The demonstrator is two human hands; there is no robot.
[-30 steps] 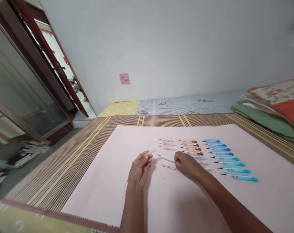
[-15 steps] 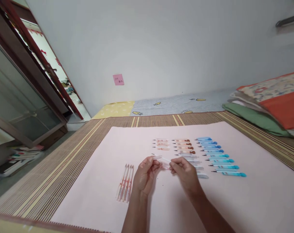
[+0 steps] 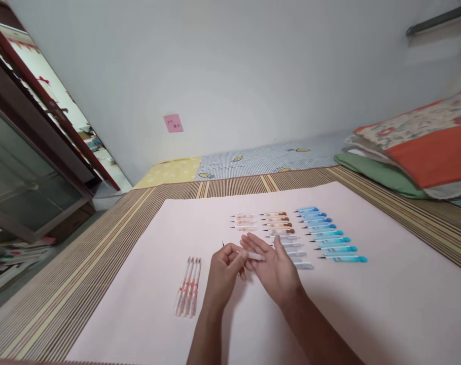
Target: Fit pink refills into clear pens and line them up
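Note:
Near the middle of the pale pink sheet [image 3: 139, 304], my left hand [image 3: 225, 271] is closed in a pinch on a whitish pen tube [image 3: 256, 256]. The tube's far end lies against my right hand [image 3: 276, 271], which is open, palm up and fingers stretched. A thin dark tip [image 3: 223, 244] shows just beyond my left fingers; I cannot tell whether it belongs to the held piece. Left of my hands lie several clear pens with reddish patterns [image 3: 187, 288], side by side. Beyond my fingers, part of a row of grey-clear pens [image 3: 293, 246] is hidden.
Several blue pens [image 3: 337, 241] form a column on the right. Brown-capped pens [image 3: 278, 219] and pinkish pen pieces [image 3: 245, 221] lie farther back. A striped mat [image 3: 116, 238] surrounds the sheet, with folded cloths [image 3: 424, 152] at the right.
My right hand has gone from a pinch on the pen piece to an open palm. My left hand keeps its grip, and the view has shifted slightly right.

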